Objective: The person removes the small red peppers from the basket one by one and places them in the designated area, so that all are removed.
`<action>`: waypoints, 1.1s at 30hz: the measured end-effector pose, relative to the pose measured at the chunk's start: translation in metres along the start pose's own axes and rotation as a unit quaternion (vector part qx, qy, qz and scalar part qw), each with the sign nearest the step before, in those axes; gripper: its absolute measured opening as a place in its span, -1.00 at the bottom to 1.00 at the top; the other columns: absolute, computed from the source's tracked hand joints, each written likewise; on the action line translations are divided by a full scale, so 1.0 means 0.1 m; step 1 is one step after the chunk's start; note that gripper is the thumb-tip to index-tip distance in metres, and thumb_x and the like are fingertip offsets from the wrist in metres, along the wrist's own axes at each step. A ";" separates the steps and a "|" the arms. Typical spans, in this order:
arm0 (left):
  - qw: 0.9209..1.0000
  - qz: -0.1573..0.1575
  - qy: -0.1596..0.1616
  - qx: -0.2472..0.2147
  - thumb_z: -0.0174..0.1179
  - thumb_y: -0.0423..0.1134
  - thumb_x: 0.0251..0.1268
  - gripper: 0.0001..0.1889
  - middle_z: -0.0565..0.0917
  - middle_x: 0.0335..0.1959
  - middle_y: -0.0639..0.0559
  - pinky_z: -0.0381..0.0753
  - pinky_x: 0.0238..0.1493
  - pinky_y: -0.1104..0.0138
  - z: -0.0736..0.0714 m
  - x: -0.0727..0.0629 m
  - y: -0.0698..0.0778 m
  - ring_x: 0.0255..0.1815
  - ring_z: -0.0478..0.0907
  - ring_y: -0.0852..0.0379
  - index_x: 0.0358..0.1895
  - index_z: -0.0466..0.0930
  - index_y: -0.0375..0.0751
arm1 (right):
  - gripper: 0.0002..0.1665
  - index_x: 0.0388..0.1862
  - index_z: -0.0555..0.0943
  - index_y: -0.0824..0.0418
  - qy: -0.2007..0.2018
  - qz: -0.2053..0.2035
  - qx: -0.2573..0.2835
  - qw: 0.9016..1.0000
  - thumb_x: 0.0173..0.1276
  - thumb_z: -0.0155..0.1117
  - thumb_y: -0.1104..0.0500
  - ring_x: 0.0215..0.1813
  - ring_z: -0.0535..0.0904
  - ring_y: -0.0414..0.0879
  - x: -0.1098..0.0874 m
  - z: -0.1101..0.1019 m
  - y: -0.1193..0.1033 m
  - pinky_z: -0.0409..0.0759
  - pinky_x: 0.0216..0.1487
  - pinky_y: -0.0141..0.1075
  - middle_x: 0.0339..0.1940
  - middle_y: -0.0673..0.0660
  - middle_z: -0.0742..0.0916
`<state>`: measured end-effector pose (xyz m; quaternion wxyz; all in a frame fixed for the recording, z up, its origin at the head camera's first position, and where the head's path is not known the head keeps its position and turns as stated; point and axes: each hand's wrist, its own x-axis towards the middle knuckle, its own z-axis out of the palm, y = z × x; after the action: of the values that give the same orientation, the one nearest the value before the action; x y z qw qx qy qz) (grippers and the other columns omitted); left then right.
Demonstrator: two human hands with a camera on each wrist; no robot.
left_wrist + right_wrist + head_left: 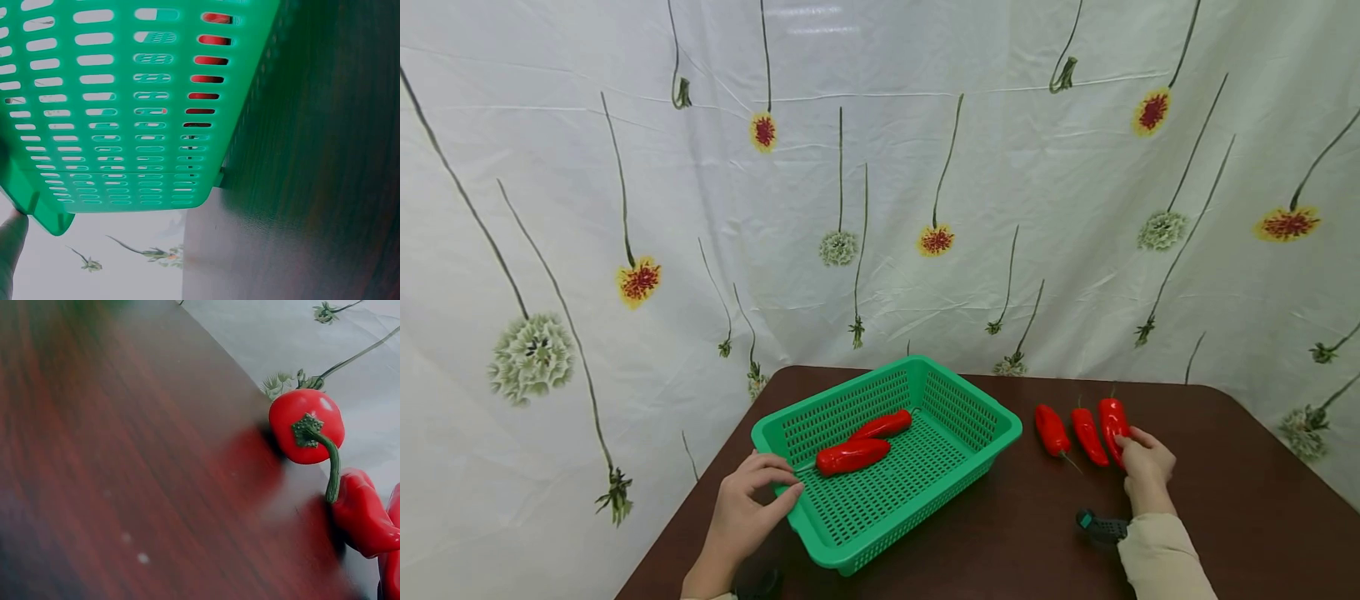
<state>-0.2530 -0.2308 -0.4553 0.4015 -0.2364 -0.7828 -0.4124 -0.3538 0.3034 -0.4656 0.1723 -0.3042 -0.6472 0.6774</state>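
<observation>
At the left end of a green plastic basket [970,467], my left hand [741,508] grips the rim, thumb and fingers at its edge. In the left wrist view, a fingertip [15,228] meets the rim of the basket [169,106]. Inside lie two red peppers, one nearer [852,457] and one behind [883,425]. On the table to the right, my right hand [1146,462] pinches the near end of the rightmost red pepper [1112,417]. Beside it lie a middle pepper [1087,435] and a left pepper [1051,429], its green stem towards me.
The dark brown table [1037,533] has rounded far corners. A white cloth [895,300] printed with flowers hangs behind it. A black strap [1105,527] circles my right wrist by the pale sleeve [1165,558].
</observation>
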 end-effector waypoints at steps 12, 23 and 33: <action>1.000 0.002 0.002 -0.001 0.53 -0.58 -0.21 -0.65 0.69 -0.34 0.14 0.45 -0.05 0.65 0.01 -0.01 -0.02 -0.21 0.56 0.21 -0.46 0.75 0.02 | -0.39 0.43 0.41 0.34 0.029 -0.015 -0.015 0.999 0.40 0.19 0.32 0.00 0.39 -0.06 -0.02 0.03 0.04 0.33 -0.40 -0.60 0.12 0.22 0.51; 1.000 -0.006 -0.004 0.003 0.52 -0.56 -0.16 -0.65 0.69 -0.33 0.16 0.39 0.08 0.67 0.00 0.01 0.00 -0.20 0.56 0.21 -0.45 0.76 0.05 | -0.38 0.39 0.43 0.32 0.060 -0.009 -0.002 0.998 0.32 0.15 0.38 0.22 0.34 0.07 -0.07 0.04 0.03 0.37 -0.19 -0.43 0.10 0.19 0.48; 1.000 -0.008 -0.006 0.000 0.52 -0.56 -0.16 -0.65 0.69 -0.34 0.16 0.26 0.27 0.69 0.00 0.01 -0.02 -0.21 0.56 0.21 -0.46 0.75 0.06 | -0.46 0.30 0.47 0.40 0.060 -0.022 -0.004 0.998 0.30 0.13 0.38 0.32 0.28 0.15 -0.09 0.06 0.04 0.35 -0.20 -0.40 0.23 0.29 0.44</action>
<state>-0.2547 -0.2323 -0.4554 0.3935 -0.2322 -0.7871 -0.4144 -0.3497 0.2925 -0.4682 0.2244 -0.3308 -0.6449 0.6514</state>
